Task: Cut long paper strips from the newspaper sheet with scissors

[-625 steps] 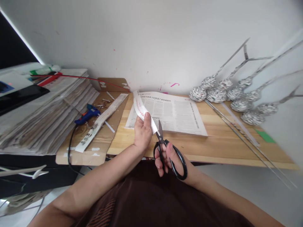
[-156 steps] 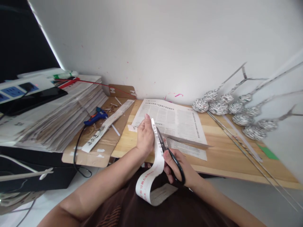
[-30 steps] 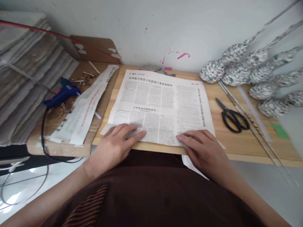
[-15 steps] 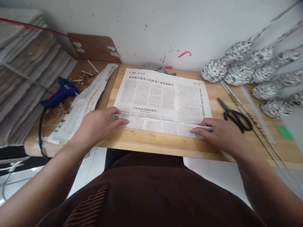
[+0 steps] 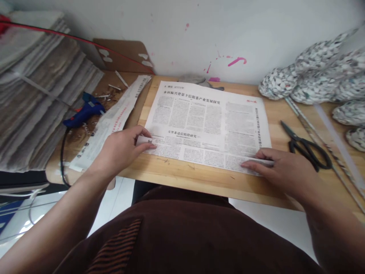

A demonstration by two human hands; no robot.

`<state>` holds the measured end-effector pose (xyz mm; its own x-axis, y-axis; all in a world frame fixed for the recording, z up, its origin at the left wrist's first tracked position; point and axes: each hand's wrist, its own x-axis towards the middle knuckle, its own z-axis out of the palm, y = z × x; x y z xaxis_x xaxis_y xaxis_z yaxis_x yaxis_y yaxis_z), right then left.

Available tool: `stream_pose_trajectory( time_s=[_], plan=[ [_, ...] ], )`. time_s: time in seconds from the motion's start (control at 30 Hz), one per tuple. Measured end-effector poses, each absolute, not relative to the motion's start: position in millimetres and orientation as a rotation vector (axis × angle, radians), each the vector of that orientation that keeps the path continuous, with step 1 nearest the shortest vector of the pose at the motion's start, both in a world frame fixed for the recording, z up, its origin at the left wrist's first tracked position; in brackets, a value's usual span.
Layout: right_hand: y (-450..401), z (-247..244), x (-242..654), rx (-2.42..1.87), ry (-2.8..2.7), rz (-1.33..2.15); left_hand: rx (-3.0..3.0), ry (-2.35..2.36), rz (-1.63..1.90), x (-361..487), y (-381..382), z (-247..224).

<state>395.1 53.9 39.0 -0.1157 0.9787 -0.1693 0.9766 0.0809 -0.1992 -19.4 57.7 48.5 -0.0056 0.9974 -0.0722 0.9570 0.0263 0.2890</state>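
Note:
A sheet of newspaper (image 5: 205, 121) lies on the wooden table, its near edge folded up in a strip. At the left end of that fold, my left hand (image 5: 121, 150) pinches the paper between thumb and fingers. My right hand (image 5: 281, 167) grips the fold's right end the same way. Black-handled scissors (image 5: 306, 146) lie just beyond my right hand. A folded newspaper strip (image 5: 108, 125) rests to the left, beside my left forearm.
A blue glue gun (image 5: 84, 112) with a black cord lies among paper scraps at left, by a tall stack of newspapers (image 5: 42, 99). Woven paper bundles (image 5: 302, 83) and thin rods (image 5: 322, 137) are at right. A grey glove-like item (image 5: 199, 80) lies behind the sheet.
The camera view has shifted, so the scene appears farther right, except the arms' base. Both hands keep hold of the folded edge; the fold looks much the same.

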Motion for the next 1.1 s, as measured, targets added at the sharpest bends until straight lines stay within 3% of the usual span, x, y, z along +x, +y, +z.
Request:
stream_pose_trajectory(
  time_s=[0.77,1.1],
  plan=[
    [57,43,393,-2.267,-2.233,0.483,1.949,1.984,0.256,-29,63,50],
    [45,29,396,-2.029,-2.215,0.128,1.988,1.967,0.134,-24,58,60]
  ],
)
